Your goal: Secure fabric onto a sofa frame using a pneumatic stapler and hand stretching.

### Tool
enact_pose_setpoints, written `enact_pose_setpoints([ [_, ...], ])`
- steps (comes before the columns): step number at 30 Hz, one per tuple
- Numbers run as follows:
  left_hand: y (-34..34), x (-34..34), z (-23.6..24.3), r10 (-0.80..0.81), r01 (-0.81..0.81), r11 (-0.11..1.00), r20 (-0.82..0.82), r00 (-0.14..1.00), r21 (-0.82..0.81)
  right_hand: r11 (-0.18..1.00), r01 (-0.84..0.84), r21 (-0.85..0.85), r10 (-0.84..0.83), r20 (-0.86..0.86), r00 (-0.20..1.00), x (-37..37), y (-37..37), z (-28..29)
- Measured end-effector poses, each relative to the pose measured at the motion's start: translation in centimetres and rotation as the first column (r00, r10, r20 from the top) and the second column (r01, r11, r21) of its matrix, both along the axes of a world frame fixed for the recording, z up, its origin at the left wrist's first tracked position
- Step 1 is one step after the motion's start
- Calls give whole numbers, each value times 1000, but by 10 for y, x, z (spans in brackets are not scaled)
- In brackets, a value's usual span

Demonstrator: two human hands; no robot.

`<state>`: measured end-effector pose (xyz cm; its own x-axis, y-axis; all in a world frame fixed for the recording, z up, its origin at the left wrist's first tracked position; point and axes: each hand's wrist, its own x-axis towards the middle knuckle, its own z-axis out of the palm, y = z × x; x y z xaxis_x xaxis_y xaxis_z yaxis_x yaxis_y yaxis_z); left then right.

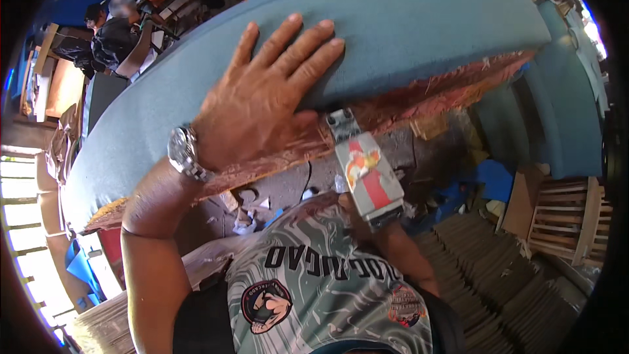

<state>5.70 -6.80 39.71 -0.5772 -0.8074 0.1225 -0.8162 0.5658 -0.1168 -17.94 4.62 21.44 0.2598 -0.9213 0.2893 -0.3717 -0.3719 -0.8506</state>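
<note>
Resting flat on the blue padded panel [419, 13], your left hand [262, 95] has its fingers spread and extended toward the panel's far edge, its grip unclosed and holding nothing. Your thumb lies toward the near edge, beside the nose of the staple gun [370, 177], and a metal watch [184, 152] circles your wrist. Your right hand [360, 226] is mostly hidden behind the staple gun; its grip is closed around the rear of that tool, though you cannot see how each finger sits. The staple gun, pale grey with a red band, tilts with its nose at the panel's near edge, around the middle of its length, where the rough reddish underside [452, 98] shows; whether the nose touches there, you cannot tell.

The panel curves across your view, one end low on your left, the other high on your right. Past its right end stands another blue padded piece [557, 111]. Scraps [244, 223] lie on the floor below the near edge, just in front of your patterned shirt [314, 288]. To your right are stacked brown sheets [485, 275] and a slatted wooden frame [560, 219]. Beyond the panel's far edge, to your left, sits another person [114, 42].
</note>
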Motion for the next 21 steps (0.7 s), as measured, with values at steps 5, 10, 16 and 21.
enact_pose_setpoints([
  [5, 28, -9, -5, 50, -43, 985, 42, 998, -164, 956, 34, 290, -37, 6, 999, 6, 8, -1],
  [10, 63, 16, -5, -80, 54, 995, -332, 940, -86, 999, 51, 4, -50, -27, 998, 8, 16, -4],
  [16, 107, 129, -3, -194, -3, 958, -656, 730, -286, 980, 109, -165, -162, -354, 921, 8, 12, -18],
  [21, 171, 223, -46, 258, -659, 394, -610, 749, -641, 945, 277, 173, -210, -329, 921, -23, 33, -50],
])
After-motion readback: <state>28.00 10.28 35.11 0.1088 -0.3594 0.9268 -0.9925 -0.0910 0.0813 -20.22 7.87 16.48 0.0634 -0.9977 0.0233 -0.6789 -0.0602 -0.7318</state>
